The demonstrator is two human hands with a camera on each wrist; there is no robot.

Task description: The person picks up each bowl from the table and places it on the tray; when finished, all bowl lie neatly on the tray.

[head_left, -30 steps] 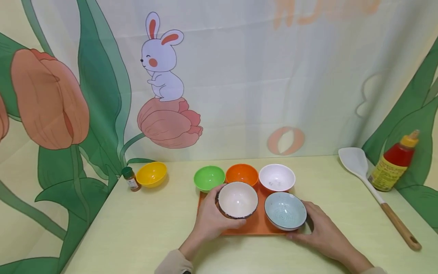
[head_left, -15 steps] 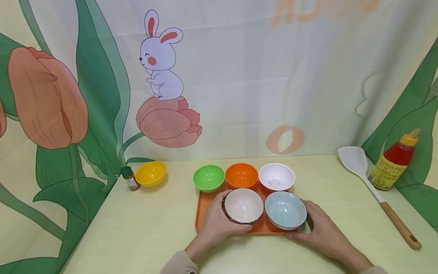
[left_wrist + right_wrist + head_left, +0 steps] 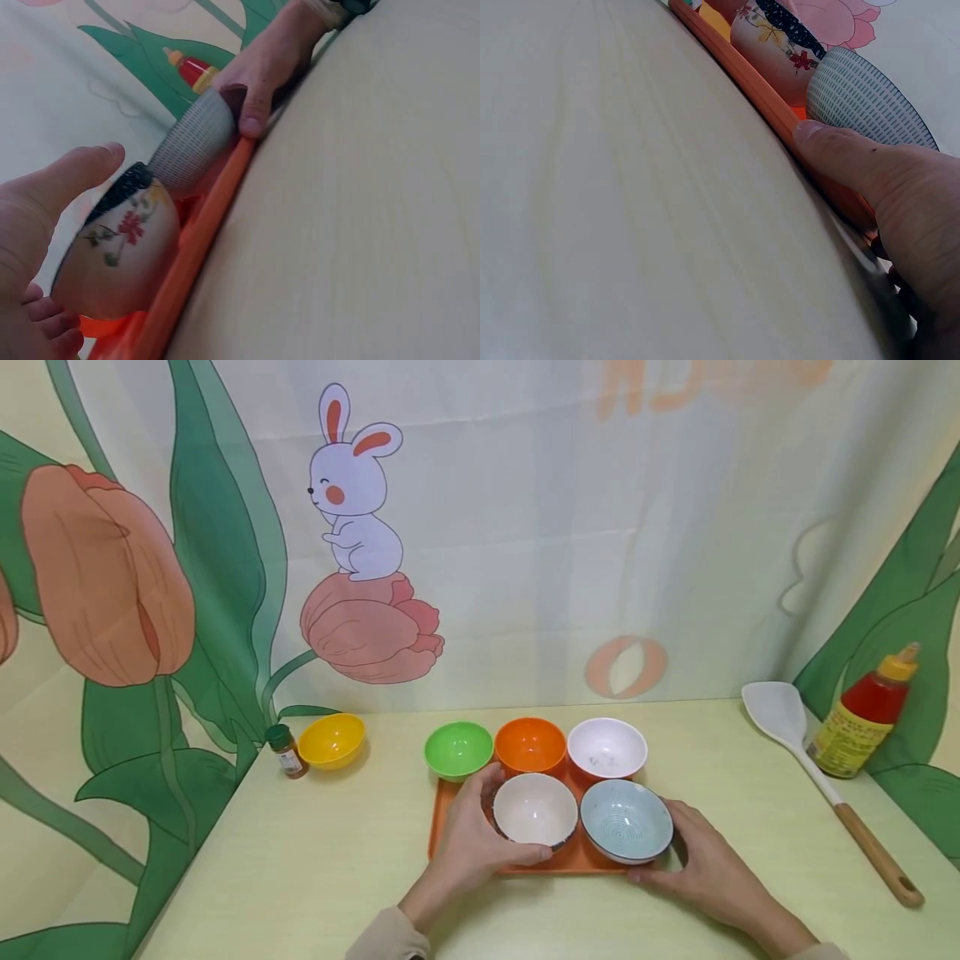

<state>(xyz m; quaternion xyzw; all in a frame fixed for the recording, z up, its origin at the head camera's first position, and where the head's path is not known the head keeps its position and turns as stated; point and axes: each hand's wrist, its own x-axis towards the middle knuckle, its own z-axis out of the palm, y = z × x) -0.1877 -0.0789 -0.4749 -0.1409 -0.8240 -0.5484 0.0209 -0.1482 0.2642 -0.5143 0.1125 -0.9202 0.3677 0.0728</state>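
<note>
A cream bowl (image 3: 536,810) with a dark rim and painted flowers outside sits on the orange tray (image 3: 444,800). My left hand (image 3: 474,837) is spread around its left side; in the left wrist view the thumb (image 3: 94,166) stands off the rim. Right of it, also on the tray, is a pale blue bowl (image 3: 627,820) with a finely patterned outside. My right hand (image 3: 711,868) grips the tray's front right corner, the thumb (image 3: 840,150) over the tray's edge and the other fingers mostly hidden behind the hand.
Green (image 3: 459,750), orange (image 3: 531,745) and white (image 3: 607,747) bowls stand in a row at the tray's back. Far left are a yellow bowl (image 3: 332,742) and a green-capped jar (image 3: 287,752). A spatula (image 3: 832,793) and a red sauce bottle (image 3: 862,718) lie to the right.
The cream bowl has moved right and toward me, coming to stand beside the blue bowl. My left hand's fingers have since loosened from it. The right hand has stayed in place.
</note>
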